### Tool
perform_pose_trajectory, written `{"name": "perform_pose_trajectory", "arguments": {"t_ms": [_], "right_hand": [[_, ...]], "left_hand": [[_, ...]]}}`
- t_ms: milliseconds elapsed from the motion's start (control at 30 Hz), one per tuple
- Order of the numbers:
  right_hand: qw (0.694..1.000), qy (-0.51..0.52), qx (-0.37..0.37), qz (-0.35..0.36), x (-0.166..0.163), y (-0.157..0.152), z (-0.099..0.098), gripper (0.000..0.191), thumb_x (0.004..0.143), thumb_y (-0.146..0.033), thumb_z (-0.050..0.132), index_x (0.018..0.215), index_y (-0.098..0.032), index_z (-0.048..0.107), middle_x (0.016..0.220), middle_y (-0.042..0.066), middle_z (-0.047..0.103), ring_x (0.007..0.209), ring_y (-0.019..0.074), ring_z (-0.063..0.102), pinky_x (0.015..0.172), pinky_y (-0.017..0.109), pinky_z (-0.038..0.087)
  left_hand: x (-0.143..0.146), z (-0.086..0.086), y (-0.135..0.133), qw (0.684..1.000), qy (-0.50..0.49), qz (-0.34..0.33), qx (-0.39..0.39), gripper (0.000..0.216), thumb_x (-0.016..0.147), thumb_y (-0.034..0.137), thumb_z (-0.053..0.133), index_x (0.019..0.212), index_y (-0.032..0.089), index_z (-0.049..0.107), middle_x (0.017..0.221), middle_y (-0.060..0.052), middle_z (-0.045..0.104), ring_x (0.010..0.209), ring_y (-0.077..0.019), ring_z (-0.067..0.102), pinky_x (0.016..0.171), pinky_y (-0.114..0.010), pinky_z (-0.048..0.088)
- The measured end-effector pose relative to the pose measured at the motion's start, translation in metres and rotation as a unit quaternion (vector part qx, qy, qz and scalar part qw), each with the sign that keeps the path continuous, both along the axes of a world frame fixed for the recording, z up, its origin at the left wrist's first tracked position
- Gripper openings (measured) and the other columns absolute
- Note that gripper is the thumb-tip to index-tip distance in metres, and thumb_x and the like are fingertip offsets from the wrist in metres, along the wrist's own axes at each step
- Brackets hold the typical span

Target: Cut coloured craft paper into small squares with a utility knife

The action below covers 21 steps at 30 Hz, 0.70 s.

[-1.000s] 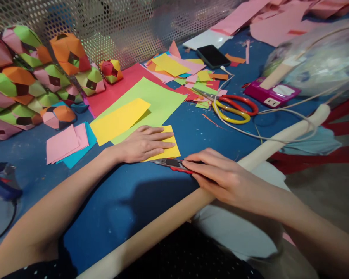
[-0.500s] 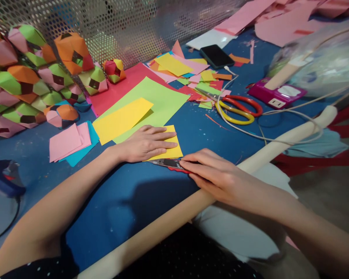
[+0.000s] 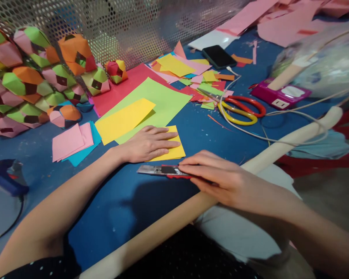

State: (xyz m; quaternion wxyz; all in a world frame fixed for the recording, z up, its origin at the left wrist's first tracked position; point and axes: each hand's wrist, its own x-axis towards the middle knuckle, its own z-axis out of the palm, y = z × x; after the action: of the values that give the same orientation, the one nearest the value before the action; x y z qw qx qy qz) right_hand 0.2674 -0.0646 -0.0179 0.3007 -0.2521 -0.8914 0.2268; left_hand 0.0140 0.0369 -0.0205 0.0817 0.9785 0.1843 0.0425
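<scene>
My left hand (image 3: 147, 144) lies flat, fingers stretched out, pressing a small folded yellow paper (image 3: 172, 150) onto the blue table (image 3: 128, 201). My right hand (image 3: 221, 180) is closed round a red utility knife (image 3: 163, 170). The knife lies nearly flat, its grey blade pointing left, just in front of the yellow paper's near edge and apart from it.
A yellow strip (image 3: 123, 119), green sheet (image 3: 159, 99) and red sheet (image 3: 125, 83) lie behind. Pink and blue squares (image 3: 74, 142) at left, folded paper balls (image 3: 31, 81) beyond. Scissors (image 3: 238, 110), phone (image 3: 219, 57), charger (image 3: 282, 95) with cables, glue gun (image 3: 7, 180), perforated metal wall (image 3: 119, 23).
The knife has come away from the yellow paper's edge, toward me and leftward, showing more blade. My left hand stays on the paper.
</scene>
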Motion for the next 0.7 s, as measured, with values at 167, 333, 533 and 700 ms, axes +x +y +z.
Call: {"name": "perform_pose_trajectory", "arguments": {"t_ms": [167,333,533,700], "right_hand": [[0.977,0.03,0.067,-0.202,0.03,0.02,0.007,0.032,0.089,-0.014,0.057,0.119,-0.023,0.065,0.112,0.009,0.068,0.104,0.0231,0.063,0.091,0.041,0.053],[0.928,0.001,0.128,-0.35,0.046,0.059,-0.019,0.026,0.088,-0.02,0.055,0.11,-0.023,0.069,0.104,0.01,0.072,0.103,0.0289,0.065,0.091,0.051,0.052],[0.916,-0.043,0.155,-0.367,0.047,0.07,-0.033,0.027,0.09,-0.023,0.053,0.111,-0.018,0.07,0.119,0.015,0.067,0.113,0.0349,0.06,0.094,0.056,0.047],[0.947,-0.056,0.158,-0.276,0.035,0.057,-0.017,0.027,0.093,-0.022,0.052,0.113,-0.017,0.069,0.121,0.015,0.067,0.112,0.0315,0.061,0.096,0.053,0.046]], "left_hand": [[0.0,0.0,-0.001,0.997,-0.071,0.008,-0.009,0.034,0.099,0.037,0.043,0.124,0.018,0.057,0.145,-0.013,0.05,0.136,-0.0241,0.044,0.11,-0.043,0.035],[-0.003,0.006,-0.008,0.995,-0.086,0.04,0.034,0.029,0.097,0.04,0.048,0.101,0.017,0.064,0.14,-0.014,0.056,0.135,-0.0289,0.045,0.112,-0.05,0.032],[-0.007,0.013,-0.025,0.996,-0.067,0.052,0.038,0.048,0.091,0.056,0.052,0.114,0.015,0.06,0.141,-0.019,0.052,0.127,-0.0312,0.051,0.107,-0.051,0.037],[-0.005,0.01,-0.029,0.996,-0.057,0.066,0.025,0.038,0.096,0.048,0.046,0.107,0.014,0.058,0.127,-0.018,0.06,0.115,-0.0281,0.058,0.096,-0.044,0.046]]}}
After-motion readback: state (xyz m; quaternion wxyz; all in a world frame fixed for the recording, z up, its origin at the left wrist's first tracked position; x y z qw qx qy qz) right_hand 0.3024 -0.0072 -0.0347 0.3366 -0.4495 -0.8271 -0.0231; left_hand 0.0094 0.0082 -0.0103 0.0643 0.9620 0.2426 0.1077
